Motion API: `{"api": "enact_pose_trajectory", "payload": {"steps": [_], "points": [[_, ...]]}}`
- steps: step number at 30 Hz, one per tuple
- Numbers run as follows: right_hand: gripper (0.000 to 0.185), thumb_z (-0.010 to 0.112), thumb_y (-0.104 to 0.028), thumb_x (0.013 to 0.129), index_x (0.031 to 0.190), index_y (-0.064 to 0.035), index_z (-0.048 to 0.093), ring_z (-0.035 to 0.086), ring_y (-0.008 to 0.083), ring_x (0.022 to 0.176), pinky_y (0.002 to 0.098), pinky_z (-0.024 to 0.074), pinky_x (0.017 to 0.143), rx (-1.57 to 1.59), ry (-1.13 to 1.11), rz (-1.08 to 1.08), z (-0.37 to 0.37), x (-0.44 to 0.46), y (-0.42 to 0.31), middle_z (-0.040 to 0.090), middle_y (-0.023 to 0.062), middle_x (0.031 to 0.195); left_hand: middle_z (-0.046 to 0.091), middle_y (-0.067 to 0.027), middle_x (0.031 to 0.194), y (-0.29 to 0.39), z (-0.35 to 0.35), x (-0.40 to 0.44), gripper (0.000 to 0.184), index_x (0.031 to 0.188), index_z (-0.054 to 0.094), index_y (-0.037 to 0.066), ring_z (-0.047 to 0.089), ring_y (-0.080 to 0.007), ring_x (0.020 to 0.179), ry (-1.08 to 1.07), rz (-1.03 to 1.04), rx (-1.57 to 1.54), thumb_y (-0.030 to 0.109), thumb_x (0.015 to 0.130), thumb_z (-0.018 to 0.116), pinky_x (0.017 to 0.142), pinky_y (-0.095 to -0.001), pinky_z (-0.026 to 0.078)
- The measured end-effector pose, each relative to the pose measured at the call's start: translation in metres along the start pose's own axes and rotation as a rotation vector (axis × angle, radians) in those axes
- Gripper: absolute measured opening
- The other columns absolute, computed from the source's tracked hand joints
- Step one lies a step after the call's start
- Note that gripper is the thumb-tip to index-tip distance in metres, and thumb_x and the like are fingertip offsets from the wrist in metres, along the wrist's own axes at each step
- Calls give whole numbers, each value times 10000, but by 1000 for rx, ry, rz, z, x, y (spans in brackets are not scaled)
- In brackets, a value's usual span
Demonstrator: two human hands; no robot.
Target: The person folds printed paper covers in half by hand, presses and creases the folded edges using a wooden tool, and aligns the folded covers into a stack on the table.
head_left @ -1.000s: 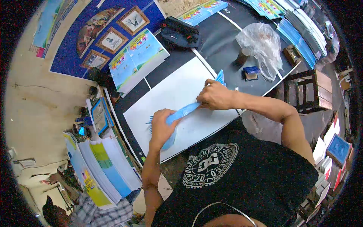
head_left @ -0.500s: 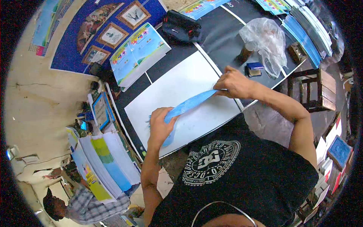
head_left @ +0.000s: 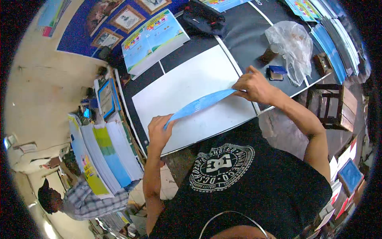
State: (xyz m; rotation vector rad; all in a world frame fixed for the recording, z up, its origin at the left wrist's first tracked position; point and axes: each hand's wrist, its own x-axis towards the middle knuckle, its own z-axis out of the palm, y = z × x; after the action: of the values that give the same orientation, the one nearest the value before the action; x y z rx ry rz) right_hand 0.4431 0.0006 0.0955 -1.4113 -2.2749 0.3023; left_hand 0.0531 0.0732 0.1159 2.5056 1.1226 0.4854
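Observation:
A bowed stack of thin blue sheets, likely paper, stretches between my two hands, seen nearly edge-on. My left hand pinches its left end near the front left edge of the white board. At the other end, my right hand is closed on the sheets, fingers and thumb together. The middle of the stack arches above the board. Some of my fingertips are hidden behind the sheets.
Beyond the board stand a printed stack and a black bag. A clear plastic bag and small blue-lidded box lie right. A wooden stool stands lower right. A person in a checked shirt is lower left.
My left hand has moved left and toward me, off the board's middle. The blue sheets are stretched longer between my hands and seen more edge-on. The whole view has shifted slightly.

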Motion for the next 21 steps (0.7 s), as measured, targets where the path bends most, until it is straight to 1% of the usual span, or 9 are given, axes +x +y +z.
{"api": "enact_pose_trajectory", "payload": {"steps": [3, 4, 6, 7, 10, 11, 13, 16, 21], "points": [[222, 695, -328, 851, 951, -131, 719, 656, 245, 852, 437, 395, 825, 17, -90, 55, -8, -1, -4, 701, 72, 853, 721, -134, 950, -8, -8, 2, 219, 1016, 732, 44, 681, -295, 872, 11, 1, -78, 120, 813, 757, 789, -363, 534], [223, 701, -321, 846, 962, -131, 721, 658, 244, 858, 435, 397, 833, 7, -51, 44, -6, -2, -3, 706, 71, 866, 721, -139, 954, -8, -11, -1, 227, 1027, 732, 42, 685, -293, 867, 4, -13, -104, 110, 812, 756, 780, -359, 537], [229, 714, -308, 836, 983, -132, 727, 662, 243, 870, 431, 400, 848, -8, 28, 11, 0, -2, 2, 715, 69, 892, 724, -149, 980, -5, -15, -4, 256, 1069, 729, 46, 698, -284, 889, -108, -126, -84, 101, 820, 751, 794, -346, 543], [247, 730, -290, 821, 1012, -133, 731, 662, 235, 902, 430, 405, 873, -6, -40, 66, -1, -1, 2, 721, 70, 937, 726, -155, 994, -4, -19, -6, 271, 1090, 728, 48, 705, -280, 900, -164, -182, -73, 96, 824, 748, 801, -340, 546], [249, 733, -291, 821, 1005, -124, 734, 656, 228, 946, 425, 407, 887, 19, -70, 109, -5, -2, -4, 718, 76, 980, 725, -161, 1060, -6, -24, -8, 319, 1163, 713, 74, 713, -262, 957, -124, -167, -286, 88, 845, 732, 860, -327, 539], [240, 738, -288, 824, 991, -116, 737, 652, 230, 972, 421, 411, 882, -5, -36, 101, -5, -3, -7, 718, 75, 1000, 718, -161, 1085, -8, -24, -11, 326, 1177, 707, 81, 707, -254, 983, -151, -185, -287, 80, 851, 724, 871, -323, 537], [234, 739, -289, 828, 988, -118, 740, 652, 231, 986, 417, 411, 882, -1, -12, 94, -3, -4, -6, 719, 75, 1006, 705, -161, 1134, -14, -25, -17, 342, 1205, 694, 95, 697, -239, 1037, -210, -221, -289, 66, 864, 707, 892, -316, 531], [214, 744, -264, 831, 978, -108, 738, 647, 224, 1032, 419, 399, 893, 8, -11, 96, 1, -5, -7, 720, 76, 1016, 691, -158, 1168, -16, -23, -22, 371, 1237, 674, 98, 691, -235, 1050, -201, -239, -313, 35, 872, 684, 906, -315, 526], [226, 764, -246, 815, 970, -84, 739, 638, 247, 1065, 436, 396, 934, 43, -28, 99, -9, -2, -12, 716, 105, 1010, 676, -133, 1215, -25, -26, -32, 416, 1268, 648, 91, 670, -191, 1071, -342, -248, -394, 0, 863, 678, 949, -312, 506]]}}
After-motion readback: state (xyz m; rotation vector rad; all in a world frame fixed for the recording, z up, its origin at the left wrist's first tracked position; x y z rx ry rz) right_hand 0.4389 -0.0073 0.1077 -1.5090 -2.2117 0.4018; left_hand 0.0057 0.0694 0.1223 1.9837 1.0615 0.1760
